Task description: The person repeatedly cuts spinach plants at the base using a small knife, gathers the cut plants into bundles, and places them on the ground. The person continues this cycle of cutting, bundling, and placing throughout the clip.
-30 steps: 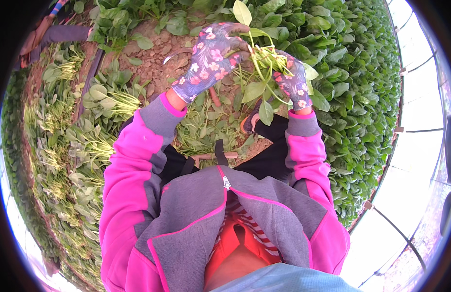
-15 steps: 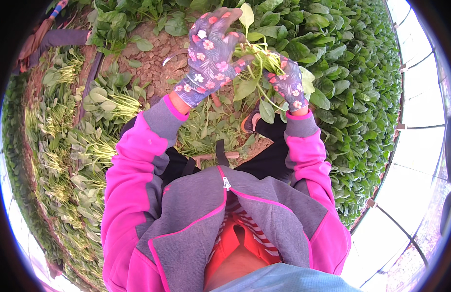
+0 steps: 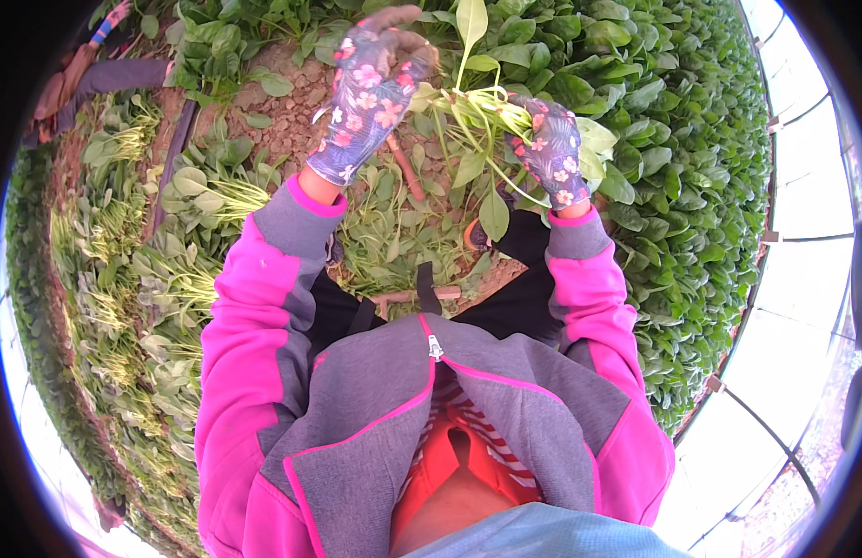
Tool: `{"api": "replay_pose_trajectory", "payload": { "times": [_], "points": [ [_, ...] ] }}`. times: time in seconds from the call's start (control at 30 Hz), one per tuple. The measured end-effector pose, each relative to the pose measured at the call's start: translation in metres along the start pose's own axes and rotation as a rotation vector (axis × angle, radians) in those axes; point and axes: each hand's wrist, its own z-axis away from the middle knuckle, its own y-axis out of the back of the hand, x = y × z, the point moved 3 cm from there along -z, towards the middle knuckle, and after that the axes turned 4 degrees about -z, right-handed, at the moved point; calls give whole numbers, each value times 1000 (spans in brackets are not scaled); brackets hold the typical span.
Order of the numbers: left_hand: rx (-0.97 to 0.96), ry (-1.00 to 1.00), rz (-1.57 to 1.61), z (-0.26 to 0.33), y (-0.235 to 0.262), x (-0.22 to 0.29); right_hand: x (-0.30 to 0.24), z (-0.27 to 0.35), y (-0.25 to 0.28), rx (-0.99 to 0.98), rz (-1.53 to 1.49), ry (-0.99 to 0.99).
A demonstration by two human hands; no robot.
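My right hand (image 3: 550, 153), in a purple flowered glove, grips a bunch of spinach (image 3: 482, 110) by its pale stems. Leaves stick out of the bunch upward, downward and behind the hand. To the left of it is my left hand (image 3: 375, 98), gloved alike, with fingers bent and apart and nothing visible in them. A small gap lies between its fingertips and the stems. On the soil below my hands rests a sickle with a reddish handle (image 3: 406, 167); my left hand hides most of its blade.
Dense standing spinach (image 3: 673, 186) fills the right side, beside a white sheet wall (image 3: 812, 298) with dark ribs. Cut bunches (image 3: 231, 200) lie in rows on the left. Loose leaves (image 3: 375, 242) cover the ground between my feet. Another person's arm (image 3: 73, 88) shows at upper left.
My left hand has drawn away from the bunch, up and to the left, uncovering the sickle's handle. My right hand still holds the spinach in nearly the same place.
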Motion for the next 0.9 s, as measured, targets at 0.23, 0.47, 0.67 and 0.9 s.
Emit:
{"api": "replay_pose_trajectory", "payload": {
  "times": [0.23,0.47,0.67,0.9],
  "points": [
    [-234,-285,-283,18,-18,8,-5,0,-6,-62,93,42],
    [-133,-184,54,2,-1,3,7,6,-7,-100,224,-48],
    [-371,-443,-455,21,-23,29,7,9,-20,-168,339,-38],
    [-296,-381,-309,31,-36,23,-3,10,-24,-187,414,-7]
  ]
}}
